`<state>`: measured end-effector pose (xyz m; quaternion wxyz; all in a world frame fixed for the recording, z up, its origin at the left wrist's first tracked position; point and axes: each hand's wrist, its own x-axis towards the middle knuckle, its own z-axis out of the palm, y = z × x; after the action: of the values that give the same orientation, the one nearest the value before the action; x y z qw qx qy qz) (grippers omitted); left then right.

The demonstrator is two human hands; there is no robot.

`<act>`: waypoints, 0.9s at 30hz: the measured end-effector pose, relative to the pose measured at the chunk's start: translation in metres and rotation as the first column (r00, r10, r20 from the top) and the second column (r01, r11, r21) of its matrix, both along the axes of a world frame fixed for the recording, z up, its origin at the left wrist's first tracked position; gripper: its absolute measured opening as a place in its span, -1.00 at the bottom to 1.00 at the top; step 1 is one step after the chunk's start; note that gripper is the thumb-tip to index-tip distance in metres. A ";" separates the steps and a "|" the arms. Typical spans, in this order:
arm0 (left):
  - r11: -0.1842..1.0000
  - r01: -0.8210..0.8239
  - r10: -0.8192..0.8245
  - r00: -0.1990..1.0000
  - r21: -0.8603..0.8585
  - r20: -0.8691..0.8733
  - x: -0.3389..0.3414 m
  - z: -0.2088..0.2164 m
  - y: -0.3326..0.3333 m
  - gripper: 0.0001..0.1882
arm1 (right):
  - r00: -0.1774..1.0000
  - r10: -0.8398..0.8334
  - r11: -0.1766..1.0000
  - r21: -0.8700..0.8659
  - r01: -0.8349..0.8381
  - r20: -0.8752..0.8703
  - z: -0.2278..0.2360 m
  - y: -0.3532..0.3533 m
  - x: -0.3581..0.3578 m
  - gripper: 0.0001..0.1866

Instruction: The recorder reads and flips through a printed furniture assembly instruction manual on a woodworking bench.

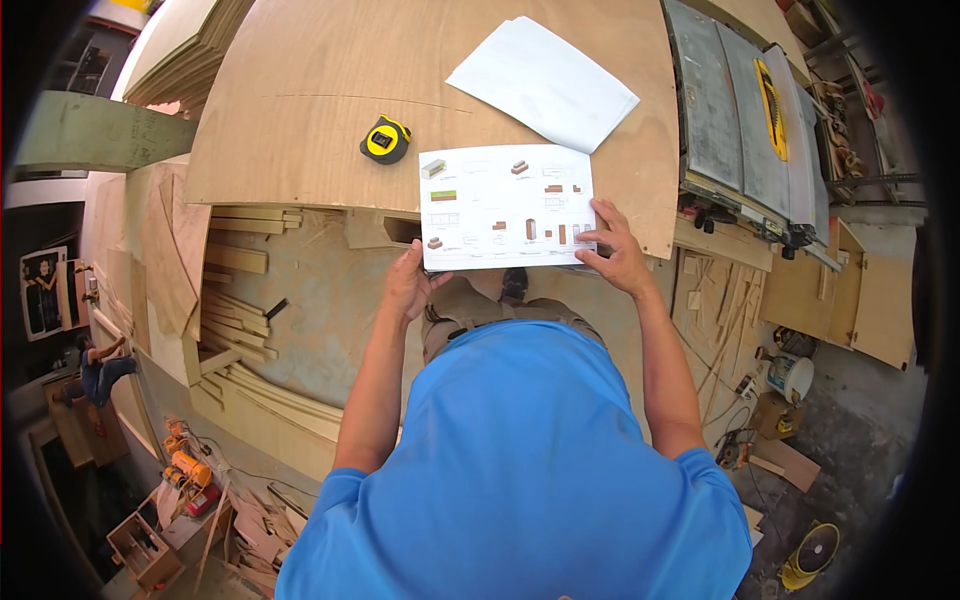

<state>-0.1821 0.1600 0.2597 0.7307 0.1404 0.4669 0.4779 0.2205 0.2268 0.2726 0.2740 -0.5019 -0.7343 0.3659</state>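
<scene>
A white sheet with small furniture drawings (508,208) is held level at the near edge of the plywood worktop (300,110). My left hand (407,284) grips its lower left corner, thumb near the edge and fingers mostly underneath. At the right edge, my right hand (617,250) pinches the paper, with the index finger and thumb lying over the printed side. Behind the sheet, a stack of blank-backed white papers (545,82) rests askew on the worktop. A yellow and black tape measure (385,140) sits left of the sheet, apart from both hands.
A table saw (735,110) with a yellow blade insert adjoins the worktop's right side. Timber strips (240,320) lie below at left, near an orange machine (188,466). Another person (103,370) is at far left. A yellow fan (810,553) stands lower right.
</scene>
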 end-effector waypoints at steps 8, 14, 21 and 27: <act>1.000 0.020 -0.020 1.000 -0.016 -0.008 0.000 0.001 0.001 -0.54 | 1.000 -0.012 1.000 -0.016 0.012 -0.005 0.003 0.000 -0.002 -0.72; 1.000 -0.003 0.002 0.999 -0.022 -0.041 0.000 -0.002 0.003 -0.59 | 1.000 -0.021 1.000 -0.007 0.021 -0.006 0.002 -0.002 -0.003 -0.72; 0.999 -0.027 0.026 0.995 -0.016 -0.098 0.003 -0.003 0.006 -0.65 | 0.999 -0.039 0.999 0.022 0.039 -0.014 0.000 -0.002 -0.003 -0.74; 0.998 -0.057 0.060 0.977 0.024 -0.204 0.001 -0.010 0.011 -0.67 | 0.998 -0.038 0.998 0.061 0.035 0.049 0.006 -0.002 -0.010 -0.70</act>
<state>-0.1813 0.1712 0.2501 0.6632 0.1815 0.5392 0.4863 0.2107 0.2244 0.2788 0.2772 -0.5159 -0.7421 0.3261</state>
